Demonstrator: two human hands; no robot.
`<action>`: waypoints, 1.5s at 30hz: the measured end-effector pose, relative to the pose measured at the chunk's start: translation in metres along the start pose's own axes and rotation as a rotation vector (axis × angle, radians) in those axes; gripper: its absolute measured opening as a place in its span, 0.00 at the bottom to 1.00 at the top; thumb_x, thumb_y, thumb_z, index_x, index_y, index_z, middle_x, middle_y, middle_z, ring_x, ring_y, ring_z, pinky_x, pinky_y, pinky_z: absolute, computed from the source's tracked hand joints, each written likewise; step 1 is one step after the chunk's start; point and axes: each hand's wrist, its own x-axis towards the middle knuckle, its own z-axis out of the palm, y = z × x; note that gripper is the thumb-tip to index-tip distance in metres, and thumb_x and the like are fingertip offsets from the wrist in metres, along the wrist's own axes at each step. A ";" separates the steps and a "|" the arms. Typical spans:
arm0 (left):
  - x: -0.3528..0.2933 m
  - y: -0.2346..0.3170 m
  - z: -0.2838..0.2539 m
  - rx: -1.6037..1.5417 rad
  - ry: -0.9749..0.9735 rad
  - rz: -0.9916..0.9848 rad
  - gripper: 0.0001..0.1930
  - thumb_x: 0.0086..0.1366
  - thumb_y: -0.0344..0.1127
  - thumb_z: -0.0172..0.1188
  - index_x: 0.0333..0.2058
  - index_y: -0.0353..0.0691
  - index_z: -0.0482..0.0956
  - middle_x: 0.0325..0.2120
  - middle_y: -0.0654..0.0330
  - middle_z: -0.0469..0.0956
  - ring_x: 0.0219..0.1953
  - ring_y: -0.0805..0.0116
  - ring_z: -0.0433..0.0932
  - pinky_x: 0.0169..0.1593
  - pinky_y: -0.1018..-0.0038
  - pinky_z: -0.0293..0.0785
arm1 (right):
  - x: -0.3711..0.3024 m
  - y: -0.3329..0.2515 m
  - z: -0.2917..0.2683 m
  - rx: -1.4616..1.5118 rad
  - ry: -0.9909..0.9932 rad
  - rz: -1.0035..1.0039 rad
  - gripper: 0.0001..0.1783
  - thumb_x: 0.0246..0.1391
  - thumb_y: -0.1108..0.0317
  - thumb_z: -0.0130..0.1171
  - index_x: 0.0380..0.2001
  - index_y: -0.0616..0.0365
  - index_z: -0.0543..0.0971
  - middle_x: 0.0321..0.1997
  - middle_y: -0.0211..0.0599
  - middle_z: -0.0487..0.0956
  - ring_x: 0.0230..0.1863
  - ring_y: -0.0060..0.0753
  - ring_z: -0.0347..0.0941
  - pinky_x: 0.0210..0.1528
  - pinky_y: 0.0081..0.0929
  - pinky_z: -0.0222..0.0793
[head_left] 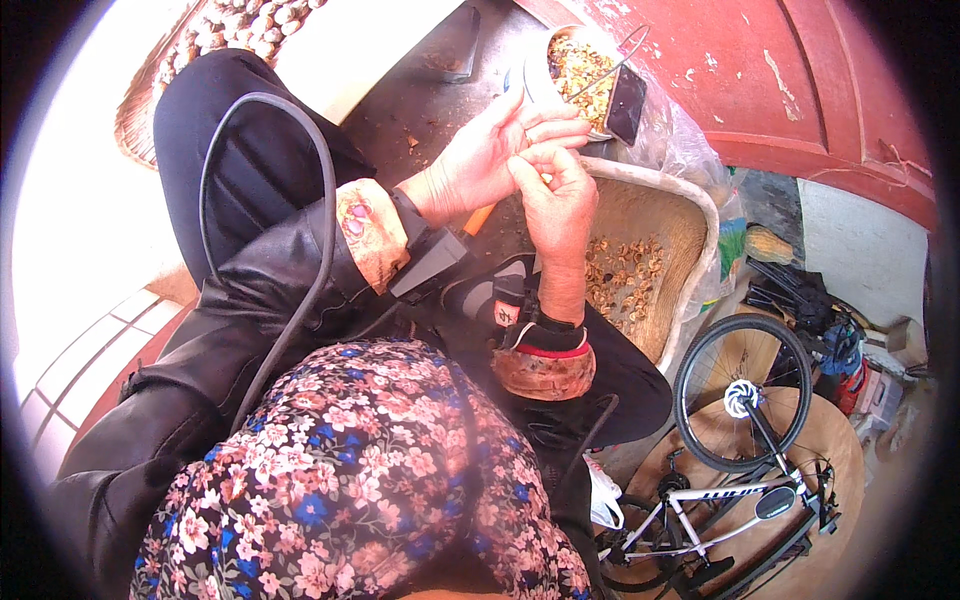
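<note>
both hands (pixel 520 165) pinch above round woven basket (pixel 690 215) of shells.

A metal bowl (pixel 570 70) is crowding the hands from above, and a woven basket (pixel 690 215) is blocking the right. Bare ground (pixel 420 110) is lying open leftward.
</note>
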 end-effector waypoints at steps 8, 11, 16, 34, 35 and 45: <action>-0.002 0.003 0.011 -0.075 -0.033 0.003 0.34 0.66 0.56 0.32 0.56 0.27 0.55 0.58 0.42 0.56 0.61 0.54 0.56 0.63 0.63 0.49 | 0.003 -0.019 -0.034 0.664 -0.147 0.204 0.03 0.54 0.78 0.49 0.32 0.60 0.72 0.28 0.33 0.75 0.19 0.16 0.64 0.18 0.13 0.59; -0.002 0.004 0.011 -0.057 -0.034 -0.008 0.34 0.66 0.56 0.32 0.56 0.28 0.55 0.57 0.42 0.56 0.61 0.54 0.57 0.63 0.63 0.50 | 0.005 -0.022 -0.045 0.785 -0.152 0.204 0.04 0.54 0.77 0.49 0.33 0.59 0.71 0.29 0.34 0.75 0.20 0.17 0.64 0.18 0.14 0.59; 0.001 0.003 -0.012 0.074 0.018 0.013 0.31 0.66 0.55 0.36 0.53 0.29 0.62 0.52 0.45 0.66 0.56 0.58 0.64 0.59 0.65 0.59 | 0.011 0.004 -0.056 0.940 -0.053 0.312 0.06 0.52 0.78 0.51 0.34 0.62 0.72 0.27 0.33 0.72 0.21 0.18 0.65 0.20 0.15 0.61; -0.039 -0.059 -0.081 1.074 0.285 -0.819 0.20 0.60 0.52 0.50 0.43 0.43 0.72 0.34 0.64 0.71 0.35 0.73 0.70 0.34 0.80 0.66 | 0.184 0.158 -0.073 0.085 0.366 0.381 0.23 0.42 0.65 0.61 0.43 0.63 0.73 0.40 0.44 0.77 0.42 0.37 0.74 0.42 0.28 0.69; -0.040 -0.058 -0.081 1.108 0.276 -0.837 0.21 0.60 0.52 0.50 0.44 0.43 0.71 0.34 0.64 0.71 0.35 0.73 0.70 0.34 0.80 0.66 | 0.179 0.162 -0.069 -0.049 0.381 0.277 0.22 0.42 0.66 0.61 0.42 0.63 0.74 0.39 0.43 0.77 0.40 0.36 0.74 0.42 0.28 0.69; -0.045 -0.060 -0.114 1.041 0.404 -0.932 0.19 0.59 0.51 0.51 0.40 0.41 0.73 0.30 0.63 0.73 0.32 0.73 0.73 0.32 0.77 0.69 | 0.059 0.211 0.027 0.001 -0.070 0.233 0.03 0.39 0.74 0.59 0.22 0.59 0.76 0.20 0.37 0.76 0.24 0.31 0.75 0.29 0.30 0.71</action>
